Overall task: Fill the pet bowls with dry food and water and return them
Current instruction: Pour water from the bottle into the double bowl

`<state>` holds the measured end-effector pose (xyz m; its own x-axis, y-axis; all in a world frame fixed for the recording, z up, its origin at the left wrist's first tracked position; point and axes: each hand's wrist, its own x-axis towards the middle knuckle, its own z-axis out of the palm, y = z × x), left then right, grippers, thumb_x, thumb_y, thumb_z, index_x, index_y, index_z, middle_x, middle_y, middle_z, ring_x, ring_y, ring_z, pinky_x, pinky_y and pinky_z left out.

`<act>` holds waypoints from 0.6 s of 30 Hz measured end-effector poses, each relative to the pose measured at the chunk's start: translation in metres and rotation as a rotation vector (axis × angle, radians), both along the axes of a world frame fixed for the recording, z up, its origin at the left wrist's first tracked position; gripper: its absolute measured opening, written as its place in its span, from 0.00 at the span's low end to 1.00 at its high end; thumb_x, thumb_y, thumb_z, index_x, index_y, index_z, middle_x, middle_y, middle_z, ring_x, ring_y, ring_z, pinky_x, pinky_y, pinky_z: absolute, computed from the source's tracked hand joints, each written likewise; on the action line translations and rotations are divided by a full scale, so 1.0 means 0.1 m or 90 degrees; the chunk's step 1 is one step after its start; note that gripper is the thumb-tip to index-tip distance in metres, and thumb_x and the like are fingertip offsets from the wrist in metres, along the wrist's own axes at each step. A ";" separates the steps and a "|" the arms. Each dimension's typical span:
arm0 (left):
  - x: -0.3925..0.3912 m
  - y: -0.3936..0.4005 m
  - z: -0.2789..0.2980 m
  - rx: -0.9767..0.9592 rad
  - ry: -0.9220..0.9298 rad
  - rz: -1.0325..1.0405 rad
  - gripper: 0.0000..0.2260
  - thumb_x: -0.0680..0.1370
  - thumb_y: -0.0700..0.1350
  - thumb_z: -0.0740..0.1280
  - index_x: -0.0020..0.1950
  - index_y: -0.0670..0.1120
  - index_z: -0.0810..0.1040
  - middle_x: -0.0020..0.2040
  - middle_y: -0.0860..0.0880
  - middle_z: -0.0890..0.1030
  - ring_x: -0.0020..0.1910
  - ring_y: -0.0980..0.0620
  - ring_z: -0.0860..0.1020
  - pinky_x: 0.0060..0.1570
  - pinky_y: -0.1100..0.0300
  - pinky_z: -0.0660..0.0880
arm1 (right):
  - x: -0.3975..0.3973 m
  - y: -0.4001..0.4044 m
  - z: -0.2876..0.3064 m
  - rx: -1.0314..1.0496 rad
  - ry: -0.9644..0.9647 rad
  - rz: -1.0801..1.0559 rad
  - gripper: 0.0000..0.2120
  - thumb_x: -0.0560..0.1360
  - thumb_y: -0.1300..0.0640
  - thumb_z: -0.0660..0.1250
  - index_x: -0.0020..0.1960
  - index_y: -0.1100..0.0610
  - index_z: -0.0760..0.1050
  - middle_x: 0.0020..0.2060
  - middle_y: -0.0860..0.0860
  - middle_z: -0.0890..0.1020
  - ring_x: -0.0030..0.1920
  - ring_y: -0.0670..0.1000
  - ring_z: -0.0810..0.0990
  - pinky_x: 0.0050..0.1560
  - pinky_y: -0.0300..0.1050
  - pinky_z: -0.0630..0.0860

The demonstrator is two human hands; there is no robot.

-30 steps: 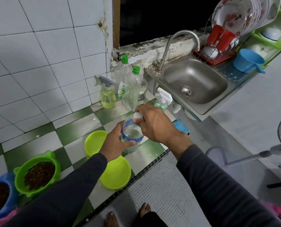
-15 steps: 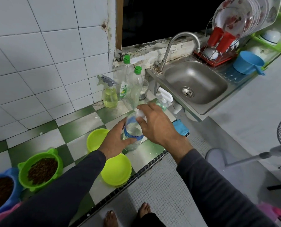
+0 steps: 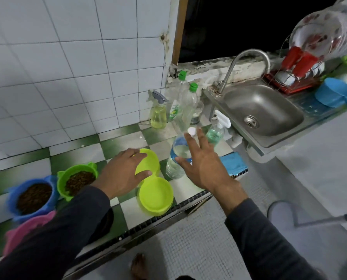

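A clear water bottle (image 3: 176,158) with a white cap (image 3: 191,131) stands upright on the green-and-white tiled counter (image 3: 116,144). My right hand (image 3: 204,164) is beside it with fingers spread, its thumb close to the bottle's side, holding nothing. A lime double bowl (image 3: 156,197) lies just left of the bottle and looks empty. My left hand (image 3: 122,174) rests over its far half, thumb across the middle, fingers relaxed. A green bowl (image 3: 77,179) and a blue bowl (image 3: 34,196) at the left hold brown dry food. A pink bowl (image 3: 27,231) is partly hidden by my left sleeve.
A yellow spray bottle (image 3: 158,114) and two green-capped bottles (image 3: 185,106) stand against the wall. A steel sink (image 3: 265,110) with a tap is at the right, with a dish rack (image 3: 296,81) and blue scoop (image 3: 334,94) behind. A blue cloth (image 3: 232,163) lies near the counter edge.
Both hands have let go of the bottle. My left hand moved left onto the lime bowl. My right hand came off the cap and opened. The bottle now stands alone.
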<state>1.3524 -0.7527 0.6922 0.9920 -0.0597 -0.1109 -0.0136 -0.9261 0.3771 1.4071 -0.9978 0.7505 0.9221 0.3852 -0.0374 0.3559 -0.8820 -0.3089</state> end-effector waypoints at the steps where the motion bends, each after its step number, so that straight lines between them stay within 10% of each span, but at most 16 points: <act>1: -0.09 0.02 0.04 0.013 0.003 0.013 0.32 0.80 0.66 0.64 0.80 0.53 0.66 0.79 0.48 0.66 0.77 0.46 0.66 0.75 0.49 0.66 | -0.05 -0.01 -0.03 0.006 0.003 0.000 0.36 0.80 0.37 0.60 0.82 0.49 0.51 0.82 0.56 0.45 0.80 0.59 0.52 0.75 0.55 0.59; 7: -0.74 0.02 0.25 0.058 -0.002 0.078 0.41 0.73 0.75 0.51 0.76 0.49 0.72 0.74 0.44 0.73 0.71 0.43 0.72 0.71 0.47 0.69 | -0.40 -0.06 -0.21 -0.058 0.075 0.059 0.37 0.80 0.34 0.57 0.81 0.52 0.52 0.81 0.59 0.51 0.79 0.60 0.53 0.76 0.56 0.57; 18: -2.13 -0.11 0.39 0.116 0.040 0.250 0.23 0.79 0.64 0.65 0.69 0.54 0.76 0.64 0.52 0.79 0.59 0.52 0.77 0.58 0.56 0.72 | -1.17 0.05 -0.35 -0.140 0.108 0.239 0.32 0.80 0.35 0.58 0.76 0.55 0.63 0.72 0.61 0.69 0.71 0.63 0.67 0.71 0.58 0.66</act>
<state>1.1397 -0.7633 0.7311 0.9264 0.3471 -0.1461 0.3710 -0.9078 0.1957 1.2899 -0.9926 0.7160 0.6938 0.6576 -0.2936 0.6240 -0.7525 -0.2108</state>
